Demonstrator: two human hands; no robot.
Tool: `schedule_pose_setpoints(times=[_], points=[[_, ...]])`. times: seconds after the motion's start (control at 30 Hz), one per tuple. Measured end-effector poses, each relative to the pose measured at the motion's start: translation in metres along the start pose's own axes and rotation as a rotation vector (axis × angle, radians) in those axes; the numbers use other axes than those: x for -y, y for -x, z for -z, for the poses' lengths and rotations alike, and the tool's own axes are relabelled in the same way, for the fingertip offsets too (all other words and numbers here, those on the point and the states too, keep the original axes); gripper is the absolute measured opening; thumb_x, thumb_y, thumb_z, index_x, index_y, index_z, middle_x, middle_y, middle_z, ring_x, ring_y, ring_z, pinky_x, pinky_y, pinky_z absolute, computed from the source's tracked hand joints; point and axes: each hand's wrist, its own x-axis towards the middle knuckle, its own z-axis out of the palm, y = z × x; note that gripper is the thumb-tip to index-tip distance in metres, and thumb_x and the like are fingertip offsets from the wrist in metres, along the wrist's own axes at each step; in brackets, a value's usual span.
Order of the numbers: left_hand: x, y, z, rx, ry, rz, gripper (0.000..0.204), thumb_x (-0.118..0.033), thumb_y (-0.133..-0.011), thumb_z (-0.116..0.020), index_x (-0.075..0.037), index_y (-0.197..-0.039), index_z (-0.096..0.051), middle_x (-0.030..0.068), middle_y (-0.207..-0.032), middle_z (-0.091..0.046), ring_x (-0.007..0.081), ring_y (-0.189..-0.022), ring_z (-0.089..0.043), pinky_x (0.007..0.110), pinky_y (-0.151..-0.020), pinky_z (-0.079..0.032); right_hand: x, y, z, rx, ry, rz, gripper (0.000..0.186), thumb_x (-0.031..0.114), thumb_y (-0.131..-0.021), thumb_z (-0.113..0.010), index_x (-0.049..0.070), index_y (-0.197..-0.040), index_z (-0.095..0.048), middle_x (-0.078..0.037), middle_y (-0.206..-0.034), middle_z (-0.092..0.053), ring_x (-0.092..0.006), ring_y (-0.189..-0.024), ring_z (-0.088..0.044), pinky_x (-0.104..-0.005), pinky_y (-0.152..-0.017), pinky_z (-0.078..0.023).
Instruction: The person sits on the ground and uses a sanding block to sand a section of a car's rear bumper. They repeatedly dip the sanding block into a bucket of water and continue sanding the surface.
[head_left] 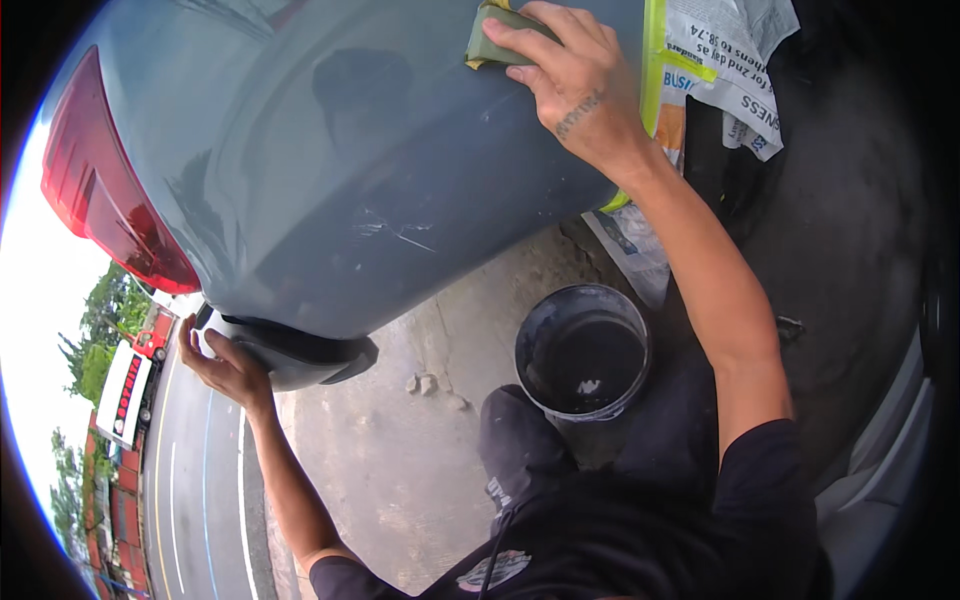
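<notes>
My right hand is closed on a grey-green sanding block with yellowish edges, pressed against the upper part of a grey car body panel. Light scratches mark the panel lower down. At the lower left, my left hand has its fingers spread and rests against the dark trim at the panel's bottom corner; nothing is held in it. A red tail light sits on the car above that hand.
Yellow-green masking tape and newspaper border the panel on the right. A dark bucket stands on the concrete floor by my knees. Beyond the car at left lie a road and a red-and-white truck.
</notes>
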Motion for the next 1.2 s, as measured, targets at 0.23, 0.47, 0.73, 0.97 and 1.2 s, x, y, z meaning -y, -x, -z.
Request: schedule_pose_setpoints(times=[0.23, 0.47, 0.73, 0.97, 1.2], points=[[0.006, -0.001, 0.000, -0.011, -0.009, -0.036, 0.041, -0.015, -0.111, -0.051, 0.004, -0.147, -0.051, 0.0233, -0.142, -0.061, 0.0362, -0.133, -0.061, 0.053, -0.117, -0.045, 0.074, -0.003, -0.032, 0.074, -0.043, 0.112, 0.041, 0.004, -0.078, -0.080, 0.015, -0.117, -0.082, -0.011, -0.114, -0.071, -0.0273, -0.108, -0.065, -0.0417, -0.089, -0.048], [-0.004, 0.006, -0.016, 0.018, 0.033, -0.005, 0.041, -0.015, -0.111, -0.052, 0.003, -0.148, -0.052, 0.0223, -0.141, -0.062, 0.0357, -0.133, -0.061, 0.052, -0.118, -0.045, 0.059, 0.011, -0.022, -0.027, 0.022, -0.094, 0.038, 0.003, -0.083, -0.075, 0.008, -0.121, -0.081, -0.014, -0.114, -0.069, -0.0307, -0.105, -0.064, -0.0451, -0.088, -0.048], [-0.003, 0.001, 0.000, -0.003, -0.022, -0.030, 0.039, -0.015, -0.111, -0.051, 0.004, -0.145, -0.051, 0.0226, -0.139, -0.064, 0.0372, -0.127, -0.064, 0.052, -0.114, -0.048, 0.010, 0.019, 0.012, -0.015, 0.077, -0.173, 0.043, 0.001, -0.083, -0.080, 0.009, -0.125, -0.080, -0.015, -0.121, -0.070, -0.0309, -0.107, -0.065, -0.0455, -0.091, -0.049], [-0.003, -0.006, 0.007, 0.001, -0.060, -0.034, 0.039, -0.015, -0.111, -0.051, 0.004, -0.145, -0.052, 0.0236, -0.139, -0.065, 0.0380, -0.128, -0.064, 0.052, -0.114, -0.047, 0.022, 0.023, -0.004, -0.021, 0.033, -0.091, 0.037, 0.003, -0.083, -0.076, 0.007, -0.120, -0.079, -0.011, -0.110, -0.067, -0.0287, -0.099, -0.063, -0.0431, -0.085, -0.047], [-0.005, 0.001, -0.006, 0.032, -0.029, -0.045, 0.039, -0.014, -0.112, -0.050, 0.003, -0.146, -0.051, 0.0225, -0.140, -0.063, 0.0364, -0.129, -0.064, 0.051, -0.115, -0.047, 0.060, 0.018, -0.027, -0.019, -0.028, -0.111, 0.035, 0.004, -0.085, -0.075, 0.009, -0.119, -0.081, -0.013, -0.115, -0.069, -0.0294, -0.103, -0.064, -0.0442, -0.088, -0.047]])
